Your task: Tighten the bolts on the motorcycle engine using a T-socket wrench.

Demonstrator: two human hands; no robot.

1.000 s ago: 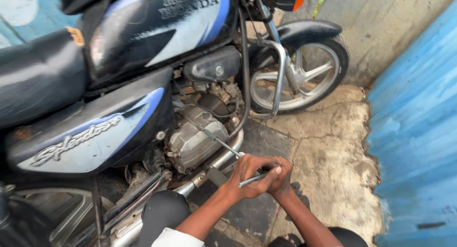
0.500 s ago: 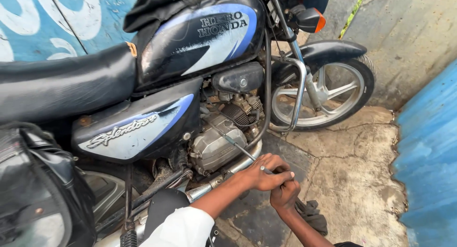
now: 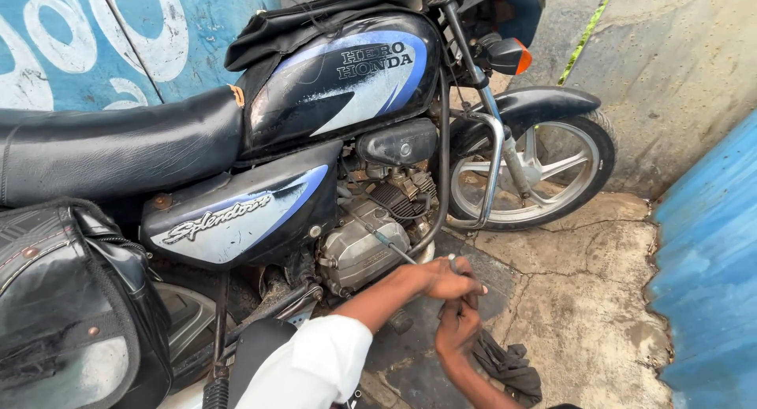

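A thin metal tool (image 3: 394, 245), like a long screwdriver, runs from the hands up toward the engine (image 3: 359, 247) of a motorcycle. Its tip meets the silver engine cover, at about 10 o'clock from the hands. The tool is low in the middle of the view, just above the ground.

The left hand (image 3: 438, 280) comes in from 7 o'clock on an arm with a white sleeve (image 3: 315, 369). Its fingers are curled together around the handle end of the tool, and the grip looks firm. The right hand (image 3: 459, 326) is directly under the left one, at 6 o'clock from it, and touches it. Its fingers are also bent closed, on something dark, but I cannot tell if this is the tool handle or the cloth. A dark cloth (image 3: 509, 366) lies on the ground just beside the right hand, at about 4 o'clock from it.

Around the engine, the black and blue side panel (image 3: 236, 220) is at 9 o'clock and the fuel tank (image 3: 347, 78) at 12 o'clock. The black seat (image 3: 118, 149) is at 10 o'clock, further away. A black bag (image 3: 71, 299) hangs at the rear of the motorcycle, at 8 o'clock. The front wheel (image 3: 536, 169) stands at 2 o'clock from the hands, with an orange turn light (image 3: 516, 56) higher above it.

The ground (image 3: 576, 299) is cracked concrete. A blue corrugated metal sheet (image 3: 710, 283) stands at 3 o'clock, and a blue painted wall (image 3: 118, 39) is behind the motorcycle.
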